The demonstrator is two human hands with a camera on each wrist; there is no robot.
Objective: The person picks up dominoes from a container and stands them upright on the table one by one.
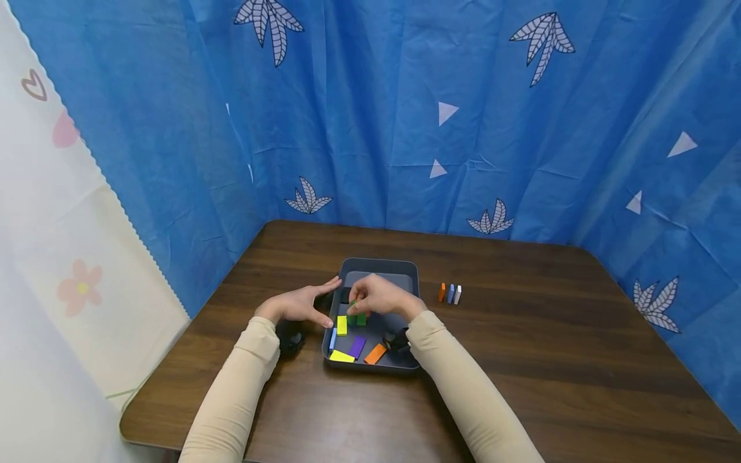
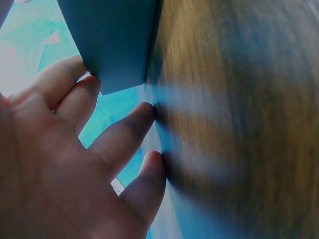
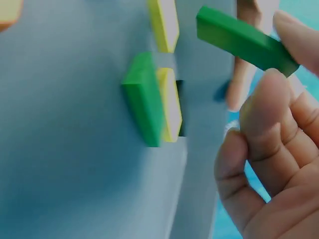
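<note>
Right grip point(image 1: 379, 295) pinches a green block point(image 3: 244, 40) (seemingly apart from tray rim point(image 1: 379, 264)).

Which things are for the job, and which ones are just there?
For the job, it seems:
green block pinched by the right hand
gray tray, with the left hand at its side
the tray's yellow, purple and orange blocks
maybe three blocks standing on the wooden table

Just there:
leaf-print blue curtain
white flowered curtain
</note>
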